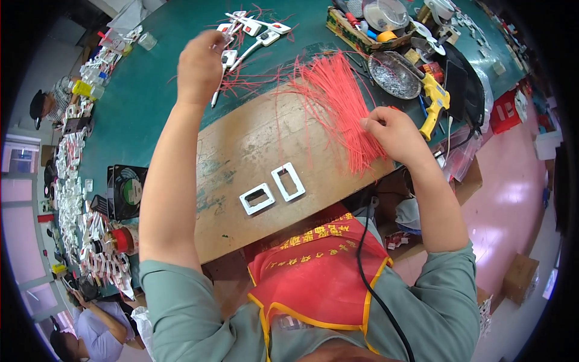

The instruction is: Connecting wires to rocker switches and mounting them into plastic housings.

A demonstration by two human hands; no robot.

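My left hand (201,67) reaches over the far side of the bench, fingers curled beside a small pile of white rectangular parts (250,26) with white cable tails and thin red wires. What its fingertips hold is hidden by the hand. My right hand (395,134) is closed, thumb against the fingers, at the right edge of a large fanned bundle of red wires (338,99). Whether a wire is between its fingertips cannot be made out. Two white rectangular frames, an upright one (298,175) and a tilted one (270,204), lie on the brown board (241,145) near me.
A yellow glue gun (435,102) and a metal dish of small parts (395,73) lie beyond my right hand. A box of tools (362,39) stands behind them. Left are a black fan (125,192) and rows of white parts (71,175). A person (99,326) sits at lower left.
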